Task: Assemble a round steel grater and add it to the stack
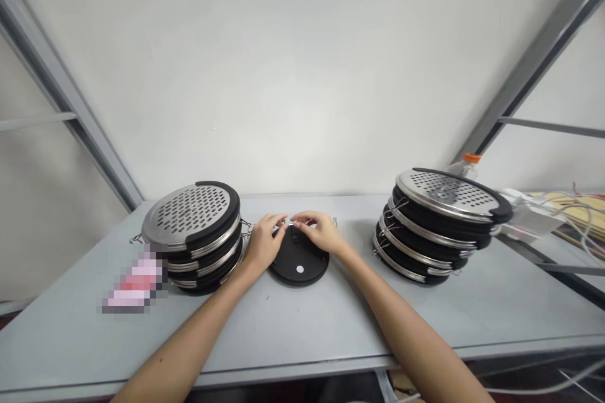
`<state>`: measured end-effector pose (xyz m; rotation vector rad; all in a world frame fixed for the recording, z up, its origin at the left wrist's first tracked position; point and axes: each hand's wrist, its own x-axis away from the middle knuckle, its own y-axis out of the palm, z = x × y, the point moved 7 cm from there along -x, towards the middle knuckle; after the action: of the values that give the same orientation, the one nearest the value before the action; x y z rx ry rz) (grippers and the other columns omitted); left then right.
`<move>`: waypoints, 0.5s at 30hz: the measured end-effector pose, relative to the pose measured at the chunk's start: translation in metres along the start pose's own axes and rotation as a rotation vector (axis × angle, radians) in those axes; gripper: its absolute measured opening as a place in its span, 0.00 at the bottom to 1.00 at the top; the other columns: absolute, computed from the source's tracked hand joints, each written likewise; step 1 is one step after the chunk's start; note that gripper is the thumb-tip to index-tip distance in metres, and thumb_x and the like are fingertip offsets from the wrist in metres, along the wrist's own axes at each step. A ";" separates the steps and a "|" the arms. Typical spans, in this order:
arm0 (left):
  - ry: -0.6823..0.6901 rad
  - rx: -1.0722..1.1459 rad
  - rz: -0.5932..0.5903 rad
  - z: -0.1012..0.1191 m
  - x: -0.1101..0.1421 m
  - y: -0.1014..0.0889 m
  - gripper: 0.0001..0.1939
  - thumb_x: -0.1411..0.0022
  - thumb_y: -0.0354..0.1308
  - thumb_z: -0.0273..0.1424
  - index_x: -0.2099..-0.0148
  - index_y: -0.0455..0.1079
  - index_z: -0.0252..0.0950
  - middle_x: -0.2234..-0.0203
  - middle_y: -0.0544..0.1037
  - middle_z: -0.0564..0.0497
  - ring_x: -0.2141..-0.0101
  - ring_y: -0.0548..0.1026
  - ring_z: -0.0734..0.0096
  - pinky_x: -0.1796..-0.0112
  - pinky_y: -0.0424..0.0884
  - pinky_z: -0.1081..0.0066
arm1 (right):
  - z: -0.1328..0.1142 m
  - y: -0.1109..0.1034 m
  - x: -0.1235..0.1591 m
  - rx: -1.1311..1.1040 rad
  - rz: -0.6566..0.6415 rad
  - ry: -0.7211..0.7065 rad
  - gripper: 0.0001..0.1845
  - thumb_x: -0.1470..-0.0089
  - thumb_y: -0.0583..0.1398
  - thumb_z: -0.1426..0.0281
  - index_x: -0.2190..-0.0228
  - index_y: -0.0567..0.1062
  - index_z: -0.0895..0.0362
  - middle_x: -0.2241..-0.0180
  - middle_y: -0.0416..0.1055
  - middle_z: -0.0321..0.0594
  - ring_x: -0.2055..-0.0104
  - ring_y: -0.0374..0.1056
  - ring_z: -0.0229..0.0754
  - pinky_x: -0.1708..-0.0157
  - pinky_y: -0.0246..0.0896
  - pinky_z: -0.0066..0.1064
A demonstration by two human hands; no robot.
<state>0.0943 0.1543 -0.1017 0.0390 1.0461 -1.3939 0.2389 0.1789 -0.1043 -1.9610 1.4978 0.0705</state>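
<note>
A black round base with a white dot lies on the table between my hands. At its far edge is a small shiny metal wire piece, mostly hidden by fingertips. My left hand pinches this piece from the left, thumb and fingers together. From the right, my right hand closes its thumb and fingers on the same piece. Another wire clip sticks out just beyond my right hand. My left wrist is close to a stack of round units with perforated metal lids.
A second stack of black-and-silver round units, with wire clips at its sides, stands on the right. Behind it is a bottle with an orange cap. A blurred-out pink item lies at left. White cables hang at far right.
</note>
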 end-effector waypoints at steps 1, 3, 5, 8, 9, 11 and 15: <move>-0.022 0.026 0.010 -0.001 0.000 -0.001 0.10 0.37 0.53 0.30 0.55 0.71 0.36 0.64 0.78 0.47 0.64 0.77 0.65 0.61 0.72 0.67 | -0.001 0.001 0.000 -0.050 -0.040 0.010 0.10 0.47 0.59 0.68 0.65 0.78 0.57 0.65 0.77 0.41 0.63 0.71 0.42 0.61 0.63 0.33; -0.105 0.146 0.017 -0.005 -0.001 -0.002 0.09 0.37 0.53 0.33 0.56 0.70 0.35 0.68 0.79 0.47 0.66 0.78 0.66 0.63 0.73 0.69 | -0.004 0.003 0.001 -0.166 -0.119 0.040 0.10 0.48 0.60 0.67 0.66 0.78 0.57 0.65 0.77 0.42 0.62 0.71 0.42 0.60 0.63 0.34; -0.224 0.342 0.026 -0.012 0.000 -0.001 0.11 0.38 0.55 0.35 0.56 0.67 0.35 0.71 0.79 0.49 0.68 0.78 0.66 0.64 0.73 0.69 | -0.007 0.005 0.002 -0.305 -0.156 0.091 0.10 0.49 0.61 0.66 0.65 0.78 0.57 0.66 0.76 0.41 0.64 0.70 0.41 0.60 0.63 0.34; -0.350 0.524 0.109 -0.019 0.002 -0.004 0.13 0.42 0.59 0.38 0.59 0.65 0.36 0.72 0.78 0.50 0.69 0.78 0.66 0.65 0.74 0.69 | -0.011 0.007 0.004 -0.507 -0.141 0.164 0.17 0.52 0.64 0.66 0.59 0.74 0.57 0.72 0.74 0.36 0.69 0.68 0.37 0.63 0.62 0.32; -0.355 0.515 0.141 -0.019 0.002 -0.007 0.13 0.43 0.60 0.39 0.62 0.65 0.36 0.71 0.77 0.50 0.69 0.78 0.67 0.66 0.73 0.70 | -0.013 0.009 0.005 -0.561 -0.136 0.180 0.21 0.53 0.64 0.67 0.56 0.72 0.56 0.73 0.73 0.34 0.71 0.67 0.36 0.64 0.62 0.32; -0.335 0.458 0.170 -0.016 0.001 -0.011 0.12 0.43 0.59 0.40 0.66 0.66 0.35 0.70 0.76 0.49 0.68 0.77 0.67 0.67 0.73 0.71 | -0.014 0.014 0.006 -0.631 -0.134 0.208 0.26 0.54 0.65 0.68 0.51 0.69 0.55 0.74 0.72 0.33 0.72 0.65 0.35 0.66 0.62 0.31; -0.287 0.413 0.124 -0.009 -0.001 -0.011 0.12 0.41 0.57 0.38 0.67 0.72 0.34 0.71 0.77 0.49 0.67 0.77 0.66 0.65 0.73 0.71 | -0.008 0.020 0.007 -0.616 -0.086 0.253 0.24 0.56 0.66 0.66 0.56 0.72 0.57 0.70 0.74 0.38 0.70 0.67 0.36 0.67 0.62 0.30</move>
<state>0.0807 0.1571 -0.1004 0.1977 0.5009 -1.4325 0.2212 0.1662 -0.1097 -2.5989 1.6862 0.2846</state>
